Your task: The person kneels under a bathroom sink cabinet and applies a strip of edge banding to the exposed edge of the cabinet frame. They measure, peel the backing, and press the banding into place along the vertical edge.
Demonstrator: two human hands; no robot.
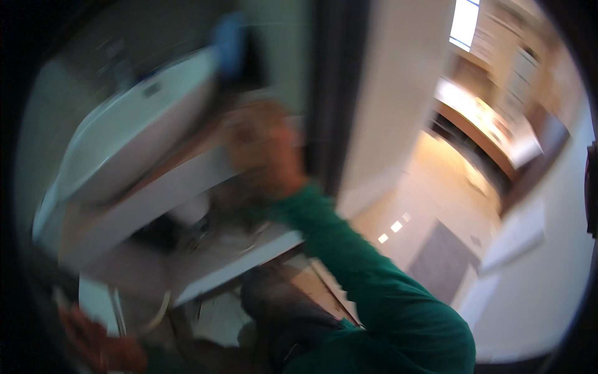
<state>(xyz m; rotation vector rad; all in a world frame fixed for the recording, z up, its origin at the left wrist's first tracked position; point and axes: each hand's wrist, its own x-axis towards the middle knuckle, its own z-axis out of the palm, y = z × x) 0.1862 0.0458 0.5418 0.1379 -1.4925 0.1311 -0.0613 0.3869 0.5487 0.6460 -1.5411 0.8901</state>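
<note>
My right hand, in a green sleeve, is at the edge of a white vanity board, just right of a white washbasin; motion smears its fingers, so its grip is unclear. My left hand is low at the left, beside the vanity's lower part, with a small pale shape near its fingertips that I cannot make out. Below the board, a white drain fitting and a pale hose show in the shadowy cabinet.
A blue item hangs behind the basin. A dark door frame stands to the right, leading to a lit room with a tiled floor and a wooden counter. A white panel is at the far right.
</note>
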